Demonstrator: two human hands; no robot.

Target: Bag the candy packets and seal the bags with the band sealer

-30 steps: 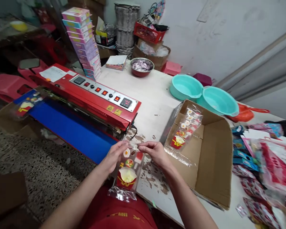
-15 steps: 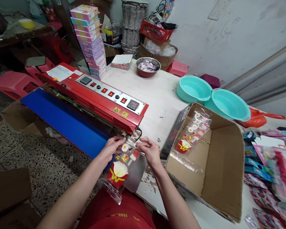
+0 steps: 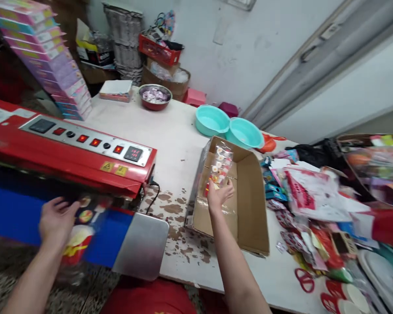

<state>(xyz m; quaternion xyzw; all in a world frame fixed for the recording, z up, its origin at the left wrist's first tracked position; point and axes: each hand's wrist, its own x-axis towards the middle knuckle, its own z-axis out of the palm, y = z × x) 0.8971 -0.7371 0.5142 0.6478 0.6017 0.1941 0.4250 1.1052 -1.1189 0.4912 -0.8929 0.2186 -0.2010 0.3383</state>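
My left hand (image 3: 56, 222) is at the blue conveyor belt (image 3: 16, 209), fingers apart, thumb side against the edge of a clear bag (image 3: 77, 244) of food-shaped pieces. The bag's upper edge is at the red band sealer (image 3: 85, 161); motion blurs it. Over in the cardboard box (image 3: 252, 196), my right hand (image 3: 220, 196) reaches to the lower end of similar clear bags (image 3: 220, 163), thumb and fingers apart. These bags show egg shapes and a red-and-yellow fries-carton shape, partly hidden by the hand.
A metal plate (image 3: 144, 248) sits at the sealer's right end, beside a black cable (image 3: 155, 198). Two turquoise basins (image 3: 212, 120) stand behind the box. Packets and red scissors (image 3: 304, 280) lie to the right. Stacked boxes (image 3: 52, 65) rise behind the sealer.
Both hands have parted from the bag's top edge. The bag and my left hand are now further left along the sealer; my right hand has moved into the box. The view has turned right.
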